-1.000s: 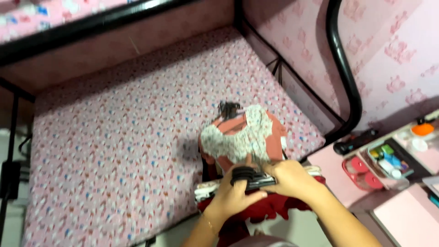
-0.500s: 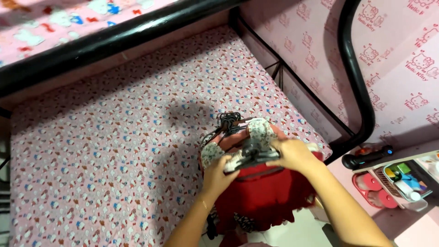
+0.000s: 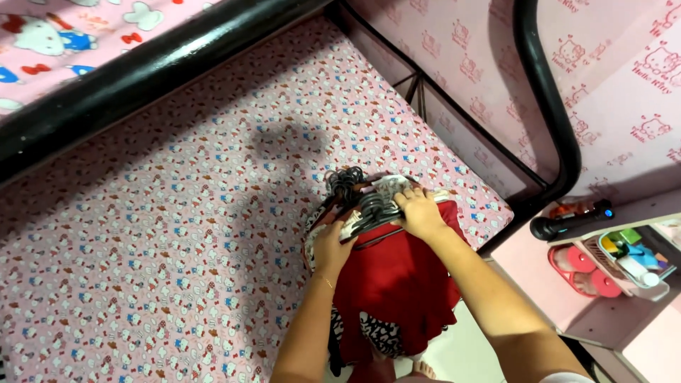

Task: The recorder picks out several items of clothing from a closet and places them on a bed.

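So much pink here. The mattress sheet [image 3: 177, 213] is pink with a tiny cartoon-cat print in white, red and blue, and the wall covering [image 3: 624, 92] is paler pink with red outline cats. The bed frame [image 3: 142, 67] is plain black. The red garment [image 3: 397, 276] hangs over a black-and-white patterned one [image 3: 379, 333], on dark grey hangers [image 3: 369, 206]. The torch [image 3: 571, 221] on the pink shelf [image 3: 528, 273] is black.
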